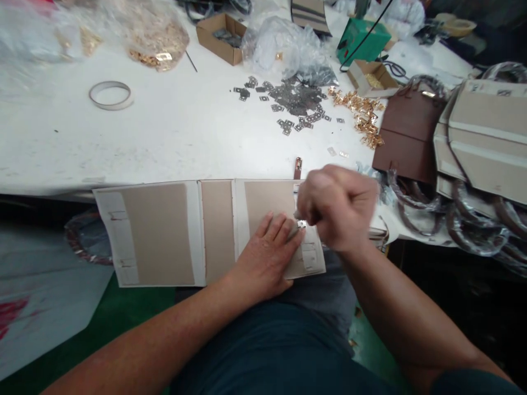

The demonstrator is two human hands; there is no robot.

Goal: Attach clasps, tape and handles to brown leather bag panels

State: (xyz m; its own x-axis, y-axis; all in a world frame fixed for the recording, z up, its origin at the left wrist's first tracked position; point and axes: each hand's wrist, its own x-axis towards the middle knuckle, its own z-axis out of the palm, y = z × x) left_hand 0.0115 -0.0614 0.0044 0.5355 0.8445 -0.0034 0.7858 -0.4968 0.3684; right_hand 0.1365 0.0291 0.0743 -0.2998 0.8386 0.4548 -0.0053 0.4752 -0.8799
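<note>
A beige bag panel (164, 230), unfolded with its inner side up, lies along the near edge of the table. My left hand (267, 258) rests flat on its right part, fingers stretched out and touching it. Close to the left fingertips is a small metal plate (302, 224) on the panel. Over the panel's right edge, my right hand (337, 203) is closed in a fist, slightly blurred; whatever it may hold is hidden. A brown strap with a metal fitting (298, 167) sticks out past the panel's far edge.
Dark metal plates (296, 99) and gold fittings (362, 112) are heaped beyond the panel. Brown and beige bag pieces (489, 131) with wrapped handles are stacked at right. A tape roll (110, 95), cardboard box (220, 41) and green box (362, 41) stand farther back.
</note>
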